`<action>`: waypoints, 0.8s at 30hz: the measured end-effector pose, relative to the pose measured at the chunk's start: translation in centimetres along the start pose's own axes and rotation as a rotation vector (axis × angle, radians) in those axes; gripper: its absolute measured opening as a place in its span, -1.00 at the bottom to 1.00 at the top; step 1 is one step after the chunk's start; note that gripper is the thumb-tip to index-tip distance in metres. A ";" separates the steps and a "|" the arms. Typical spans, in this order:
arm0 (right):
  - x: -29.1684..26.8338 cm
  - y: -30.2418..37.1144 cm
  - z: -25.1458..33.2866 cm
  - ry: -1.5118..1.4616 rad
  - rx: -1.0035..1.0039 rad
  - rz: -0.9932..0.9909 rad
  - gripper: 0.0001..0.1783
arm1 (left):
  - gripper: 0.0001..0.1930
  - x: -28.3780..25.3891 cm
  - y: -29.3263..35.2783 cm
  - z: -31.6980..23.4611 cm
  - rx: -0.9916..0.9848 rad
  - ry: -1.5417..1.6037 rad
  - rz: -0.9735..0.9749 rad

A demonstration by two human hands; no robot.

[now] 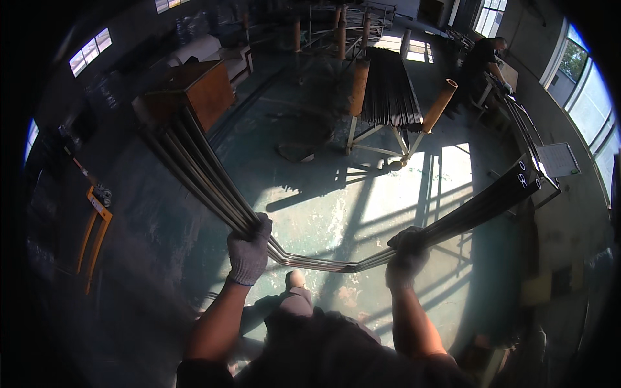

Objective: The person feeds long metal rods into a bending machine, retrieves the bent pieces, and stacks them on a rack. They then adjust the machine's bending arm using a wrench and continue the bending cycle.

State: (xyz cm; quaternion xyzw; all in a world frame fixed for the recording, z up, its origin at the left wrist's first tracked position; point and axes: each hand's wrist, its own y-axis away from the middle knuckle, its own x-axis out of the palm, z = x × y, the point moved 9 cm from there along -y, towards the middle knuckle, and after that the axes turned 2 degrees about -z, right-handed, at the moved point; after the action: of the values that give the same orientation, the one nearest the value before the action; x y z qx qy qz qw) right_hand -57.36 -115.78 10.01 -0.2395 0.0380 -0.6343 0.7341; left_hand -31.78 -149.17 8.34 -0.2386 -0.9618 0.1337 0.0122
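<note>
Both my hands wear pale knitted gloves and carry a bundle of bent metal tubes (317, 264). The tubes are nested together, their short middle section lying low between my hands and long legs running outward and up on both sides. My left hand (249, 251) is wrapped round the left legs just above the bend. On the other side, my right hand (407, 257) grips the right legs near their bend. Rounded tips show at the far end of the right legs. My fingers are partly hidden by the gloves' backs and shadow.
A rack with orange posts (359, 88) holds many long dark rods (390, 90) ahead. At left are a brown wooden cabinet (210, 94) and a yellow pallet jack (97, 210). Another person (480, 64) works at the far right, near bent tubes and a white sheet (557, 159).
</note>
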 end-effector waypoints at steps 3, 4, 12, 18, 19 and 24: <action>6.1 -4.3 -4.0 0.116 0.045 -0.056 -0.78 | -0.87 1.7 -9.4 4.3 -0.091 0.045 -0.048; 7.8 -6.1 -5.3 0.144 0.078 -0.084 -0.81 | -0.87 2.4 -12.8 5.5 -0.132 0.024 -0.049; 20.5 -21.2 -16.6 0.121 0.144 -0.075 -0.81 | -0.84 10.5 -38.0 12.4 -0.143 -0.035 0.103; 30.2 -33.5 -30.8 0.221 0.305 -0.028 -0.79 | -0.85 15.9 -54.1 22.4 -0.305 0.014 -0.032; 31.6 -35.2 -32.9 0.187 0.360 -0.074 -0.77 | -0.84 16.3 -56.7 23.2 -0.306 -0.010 -0.034; 40.8 -44.0 -40.6 0.092 0.466 -0.055 -0.74 | -0.81 17.8 -69.0 25.4 -0.313 -0.106 -0.064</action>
State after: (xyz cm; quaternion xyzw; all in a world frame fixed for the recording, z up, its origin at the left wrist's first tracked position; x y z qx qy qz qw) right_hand -104.30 -170.40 1.91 -0.0355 -0.0826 -0.6560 0.7494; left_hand -81.19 -205.98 1.30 -0.1992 -0.9773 -0.0056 -0.0716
